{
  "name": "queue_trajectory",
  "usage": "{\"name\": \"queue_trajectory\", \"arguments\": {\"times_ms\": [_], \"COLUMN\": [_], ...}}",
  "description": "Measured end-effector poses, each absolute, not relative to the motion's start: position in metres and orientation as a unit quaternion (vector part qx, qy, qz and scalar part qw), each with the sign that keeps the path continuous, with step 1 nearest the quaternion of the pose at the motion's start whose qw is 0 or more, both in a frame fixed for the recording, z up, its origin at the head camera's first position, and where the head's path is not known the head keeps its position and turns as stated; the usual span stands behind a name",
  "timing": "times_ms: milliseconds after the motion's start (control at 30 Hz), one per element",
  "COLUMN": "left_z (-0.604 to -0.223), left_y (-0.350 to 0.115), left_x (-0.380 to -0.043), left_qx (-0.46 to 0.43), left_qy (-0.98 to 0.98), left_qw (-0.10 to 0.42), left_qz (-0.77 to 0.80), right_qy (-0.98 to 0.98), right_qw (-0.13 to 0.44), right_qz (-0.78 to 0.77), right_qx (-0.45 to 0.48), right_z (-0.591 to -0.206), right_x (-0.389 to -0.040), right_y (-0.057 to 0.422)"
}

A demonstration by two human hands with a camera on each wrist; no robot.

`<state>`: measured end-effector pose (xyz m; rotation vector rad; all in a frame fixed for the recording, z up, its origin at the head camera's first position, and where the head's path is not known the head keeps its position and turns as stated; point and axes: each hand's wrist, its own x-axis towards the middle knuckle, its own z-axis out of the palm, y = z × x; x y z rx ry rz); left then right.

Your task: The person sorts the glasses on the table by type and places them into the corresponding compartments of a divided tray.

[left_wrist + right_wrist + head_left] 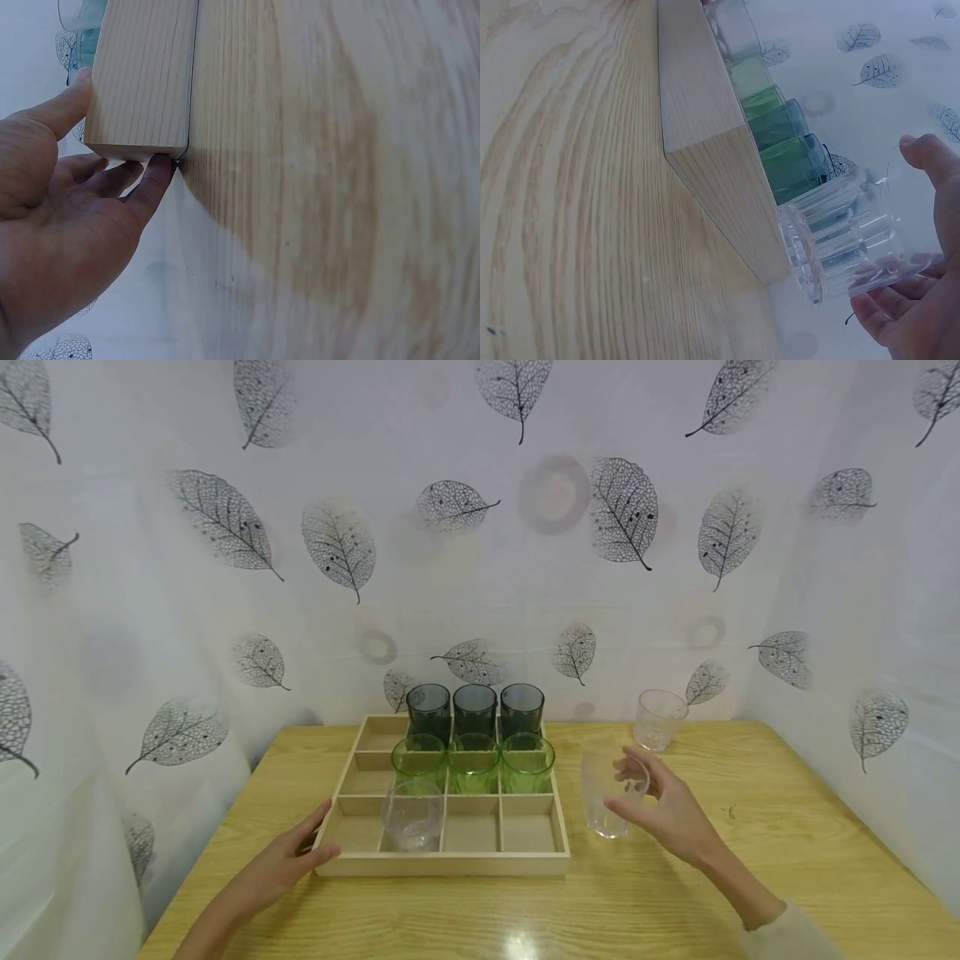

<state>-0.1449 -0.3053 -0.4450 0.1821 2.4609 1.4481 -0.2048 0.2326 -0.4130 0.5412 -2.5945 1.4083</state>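
My left hand (281,864) grips the front left corner of the compartmented wooden tray (442,864). Its thumb lies at the upper edge and its fingertips press the side, low down, in the left wrist view. To the right of the tray, my right hand (671,810) holds a clear glass (840,240), thumb in front and fingers behind; the glass's base shows above the tray's edge in the right wrist view. Three dark grey glasses (475,714) stand in the back row, three green glasses (472,768) in the middle row. Another clear glass (414,817) sits in the front row.
A further clear glass (660,720) stands at the back right of the wooden table (750,827). Behind the table hangs a pale curtain (465,577) with a leaf pattern, which also closes off both sides.
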Motion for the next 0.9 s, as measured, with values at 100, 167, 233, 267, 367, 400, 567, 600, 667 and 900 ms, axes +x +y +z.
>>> {"name": "queue_trajectory", "arguments": {"times_ms": [100,167,233,267,367,400,567,600,667,900], "left_z": [-0.445,-0.444,-0.444,-0.444,-0.444,-0.444,-0.444,-0.444,-0.444,-0.444], "left_y": [-0.305,-0.305,-0.305,-0.305,-0.305,-0.305,-0.305,-0.305,-0.306,-0.305], "left_x": [-0.145,-0.145,-0.145,-0.145,-0.144,-0.144,-0.145,-0.145,-0.145,-0.146], "left_qx": [0.062,0.060,0.058,0.058,0.057,0.057,0.056,0.056,0.058,0.056], "left_qy": [0.851,0.850,0.849,0.849,0.849,0.849,0.849,0.849,0.849,0.850], "left_qw": [0.140,0.141,0.143,0.143,0.144,0.144,0.145,0.144,0.144,0.146], "left_qz": [0.502,0.504,0.505,0.505,0.505,0.505,0.506,0.505,0.504,0.503], "right_qy": [-0.863,-0.863,-0.862,-0.861,-0.857,-0.855,-0.844,-0.841,-0.835,-0.819], "right_qw": [0.070,0.072,0.073,0.074,0.073,0.073,0.068,0.066,0.063,0.048], "right_qz": [0.466,0.464,0.463,0.464,0.466,0.468,0.480,0.483,0.488,0.501], "right_qx": [0.184,0.188,0.194,0.197,0.206,0.209,0.229,0.234,0.246,0.277], "right_z": [-0.412,-0.411,-0.411,-0.411,-0.410,-0.410,-0.409,-0.409,-0.410,-0.411], "right_x": [-0.197,-0.193,-0.190,-0.188,-0.182,-0.180,-0.174,-0.173,-0.171,-0.170], "right_y": [0.231,0.230,0.229,0.228,0.225,0.224,0.216,0.214,0.210,0.195]}}
